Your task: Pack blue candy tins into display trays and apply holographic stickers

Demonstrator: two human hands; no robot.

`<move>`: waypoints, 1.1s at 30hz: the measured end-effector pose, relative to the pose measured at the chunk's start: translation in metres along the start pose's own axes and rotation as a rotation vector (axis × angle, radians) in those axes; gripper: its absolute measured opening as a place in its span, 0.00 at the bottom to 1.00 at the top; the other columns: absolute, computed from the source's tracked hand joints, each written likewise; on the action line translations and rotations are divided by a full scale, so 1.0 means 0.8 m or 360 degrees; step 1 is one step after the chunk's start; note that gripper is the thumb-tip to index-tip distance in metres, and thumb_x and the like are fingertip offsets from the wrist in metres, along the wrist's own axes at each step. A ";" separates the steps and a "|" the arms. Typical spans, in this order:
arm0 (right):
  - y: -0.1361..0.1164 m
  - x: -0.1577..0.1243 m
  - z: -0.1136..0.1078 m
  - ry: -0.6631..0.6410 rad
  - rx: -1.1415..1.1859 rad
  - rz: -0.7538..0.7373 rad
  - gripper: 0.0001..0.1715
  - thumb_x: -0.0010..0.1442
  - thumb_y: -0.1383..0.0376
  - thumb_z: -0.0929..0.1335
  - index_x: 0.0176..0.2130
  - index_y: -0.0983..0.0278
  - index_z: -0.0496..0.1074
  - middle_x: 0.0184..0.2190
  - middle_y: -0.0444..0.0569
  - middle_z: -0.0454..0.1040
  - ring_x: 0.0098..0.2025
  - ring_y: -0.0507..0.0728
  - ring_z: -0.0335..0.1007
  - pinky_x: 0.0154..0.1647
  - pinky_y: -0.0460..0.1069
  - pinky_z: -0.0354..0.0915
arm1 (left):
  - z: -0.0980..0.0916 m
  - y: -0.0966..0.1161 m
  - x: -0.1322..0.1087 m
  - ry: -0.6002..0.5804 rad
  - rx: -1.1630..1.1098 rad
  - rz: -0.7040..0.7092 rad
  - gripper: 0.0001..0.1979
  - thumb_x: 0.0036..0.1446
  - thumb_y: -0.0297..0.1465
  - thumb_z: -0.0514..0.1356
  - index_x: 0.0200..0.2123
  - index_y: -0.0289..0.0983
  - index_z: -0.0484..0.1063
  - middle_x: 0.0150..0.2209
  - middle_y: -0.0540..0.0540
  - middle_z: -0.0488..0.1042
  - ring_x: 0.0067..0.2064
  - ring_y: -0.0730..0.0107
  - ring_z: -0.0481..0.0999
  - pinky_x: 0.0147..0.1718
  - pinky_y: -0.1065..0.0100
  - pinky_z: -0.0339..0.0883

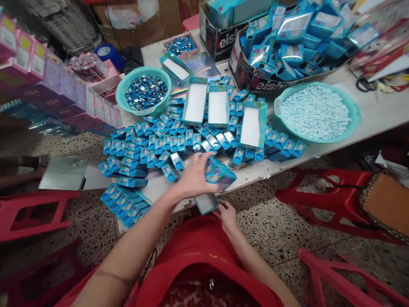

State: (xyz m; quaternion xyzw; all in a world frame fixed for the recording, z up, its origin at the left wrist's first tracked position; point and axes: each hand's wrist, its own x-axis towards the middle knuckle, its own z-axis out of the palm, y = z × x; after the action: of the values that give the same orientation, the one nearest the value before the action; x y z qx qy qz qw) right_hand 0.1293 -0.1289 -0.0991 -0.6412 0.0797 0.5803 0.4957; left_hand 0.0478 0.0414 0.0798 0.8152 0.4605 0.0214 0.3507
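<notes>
My left hand (193,174) is wrapped around a blue printed pack (220,172), thumb below and fingers on top, above the table's front edge. Whether that pack is one block or several small boxes together, I cannot tell. Just beneath it, my right hand (226,214) pinches the corner of an open cardboard tray (206,204) with a pale inside and blue edges. Beyond my hands, many small blue boxes with round blue caps (174,143) stand and lie in rows. Three open white-lined trays (218,105) rest among them.
A turquoise basin (119,91) holds blue and silver caps. Another basin (356,117) is full of pale blue pellets. A carton (252,79) overflows with blue boxes at the back right. Pink and purple boxes (60,85) stack at left; red stools (329,200) flank the table.
</notes>
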 end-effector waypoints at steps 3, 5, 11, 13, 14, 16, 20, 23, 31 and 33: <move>-0.008 0.011 0.004 0.0040 -0.0039 -0.0131 0.18 0.36 0.60 0.73 0.29 0.65 0.72 0.26 0.45 0.72 0.27 0.54 0.70 0.27 0.51 0.71 | -0.043 -0.015 -0.036 0.0012 -0.0184 0.0037 0.40 0.42 0.42 0.63 0.58 0.41 0.52 0.55 0.43 0.59 0.55 0.57 0.62 0.54 0.58 0.60; -0.010 0.017 0.013 0.0041 -0.0069 -0.0204 0.17 0.38 0.59 0.71 0.30 0.65 0.73 0.26 0.46 0.73 0.28 0.55 0.70 0.28 0.53 0.71 | -0.042 -0.025 -0.053 -0.0016 -0.0136 0.0043 0.38 0.42 0.41 0.63 0.56 0.41 0.54 0.54 0.43 0.59 0.55 0.58 0.63 0.54 0.58 0.60; -0.009 0.030 0.032 0.0050 -0.0209 -0.0500 0.14 0.39 0.68 0.69 0.31 0.65 0.77 0.33 0.49 0.73 0.39 0.59 0.69 0.50 0.59 0.65 | 0.036 -0.051 -0.043 -0.0117 0.0105 0.0134 0.37 0.40 0.43 0.65 0.53 0.39 0.58 0.57 0.39 0.56 0.59 0.55 0.57 0.57 0.55 0.55; -0.007 0.034 0.029 0.0021 -0.0279 -0.0592 0.18 0.40 0.72 0.66 0.34 0.63 0.77 0.37 0.49 0.73 0.43 0.59 0.68 0.54 0.59 0.61 | 0.056 -0.056 -0.030 -0.0178 0.0304 0.0171 0.36 0.42 0.42 0.64 0.55 0.38 0.58 0.59 0.37 0.53 0.60 0.51 0.55 0.57 0.52 0.54; -0.004 0.036 0.028 -0.0013 -0.0347 -0.0656 0.21 0.41 0.73 0.64 0.36 0.63 0.77 0.39 0.50 0.73 0.45 0.59 0.67 0.55 0.58 0.61 | 0.062 -0.058 -0.025 -0.0220 0.0412 0.0198 0.37 0.42 0.41 0.64 0.55 0.38 0.58 0.60 0.36 0.52 0.60 0.49 0.55 0.56 0.50 0.54; 0.002 0.040 0.025 -0.0091 -0.0543 -0.0811 0.26 0.44 0.74 0.61 0.42 0.62 0.75 0.42 0.51 0.72 0.47 0.58 0.67 0.55 0.58 0.61 | 0.067 -0.060 -0.019 -0.0301 0.0601 0.0255 0.38 0.43 0.39 0.63 0.58 0.38 0.57 0.62 0.36 0.50 0.61 0.47 0.54 0.55 0.48 0.54; 0.011 0.048 0.020 -0.0197 -0.0851 -0.1061 0.31 0.48 0.75 0.58 0.50 0.61 0.70 0.46 0.51 0.70 0.49 0.57 0.67 0.54 0.56 0.64 | 0.068 -0.052 -0.021 -0.0337 0.0842 0.0286 0.41 0.44 0.37 0.62 0.62 0.37 0.53 0.65 0.33 0.46 0.61 0.43 0.53 0.56 0.48 0.52; 0.011 0.051 0.012 -0.0306 -0.0925 -0.1147 0.31 0.51 0.74 0.58 0.53 0.59 0.68 0.47 0.49 0.69 0.51 0.56 0.66 0.54 0.55 0.64 | 0.071 -0.040 -0.022 -0.0360 0.0967 0.0258 0.42 0.44 0.35 0.61 0.63 0.37 0.51 0.65 0.32 0.45 0.62 0.41 0.51 0.56 0.47 0.52; 0.002 0.044 0.007 -0.0390 -0.0866 -0.1043 0.29 0.54 0.71 0.58 0.55 0.61 0.67 0.50 0.50 0.68 0.54 0.55 0.64 0.59 0.54 0.59 | 0.077 -0.031 -0.018 -0.0365 0.1102 0.0261 0.43 0.45 0.36 0.61 0.64 0.35 0.50 0.65 0.30 0.44 0.63 0.41 0.51 0.56 0.48 0.50; 0.001 0.042 0.010 -0.0364 -0.0857 -0.1008 0.30 0.54 0.71 0.58 0.55 0.61 0.67 0.50 0.50 0.68 0.54 0.54 0.64 0.60 0.54 0.58 | 0.081 -0.032 -0.016 -0.0346 0.1124 0.0239 0.44 0.45 0.37 0.62 0.64 0.36 0.50 0.66 0.29 0.44 0.63 0.40 0.51 0.56 0.48 0.50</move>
State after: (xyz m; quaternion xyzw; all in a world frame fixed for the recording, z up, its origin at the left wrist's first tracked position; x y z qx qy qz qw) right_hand 0.1338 -0.1075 -0.1259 -0.6721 -0.3308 0.4669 0.4699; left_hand 0.0449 0.0043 0.0190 0.9149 0.3384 -0.1997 0.0923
